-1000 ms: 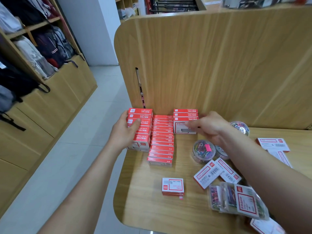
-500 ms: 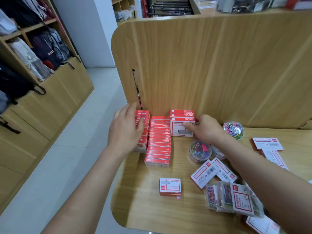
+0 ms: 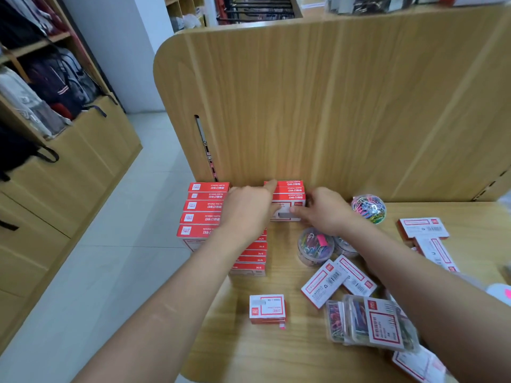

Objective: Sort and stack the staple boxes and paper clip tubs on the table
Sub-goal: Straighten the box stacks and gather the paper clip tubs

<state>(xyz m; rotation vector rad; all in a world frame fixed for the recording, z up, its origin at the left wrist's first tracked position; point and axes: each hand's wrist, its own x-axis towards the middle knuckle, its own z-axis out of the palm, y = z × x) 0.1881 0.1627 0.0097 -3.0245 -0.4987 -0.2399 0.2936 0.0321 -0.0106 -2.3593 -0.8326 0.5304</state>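
Observation:
A short stack of red staple boxes [image 3: 290, 189] stands against the wooden divider. My left hand [image 3: 249, 210] grips its left end, with a finger up the side and the thumb on the front. My right hand [image 3: 323, 214] holds its right front. Left of it runs a row of red staple boxes [image 3: 204, 208], and my left arm partly hides a second row [image 3: 253, 261]. Round paper clip tubs [image 3: 315, 244] [image 3: 369, 207] sit to the right. One staple box [image 3: 266, 308] lies alone near the front.
Loose white-and-red boxes [image 3: 325, 283] [image 3: 423, 229] and clear rectangular clip boxes [image 3: 367, 322] lie scattered at the right. The tall divider [image 3: 331, 106] closes the table's back. The table [image 3: 276, 355] drops off at its rounded left edge to the floor. Shelves with bags [image 3: 41, 87] stand far left.
My left hand has left the leftmost row and crossed right to the back stack. My right hand has stayed on that stack.

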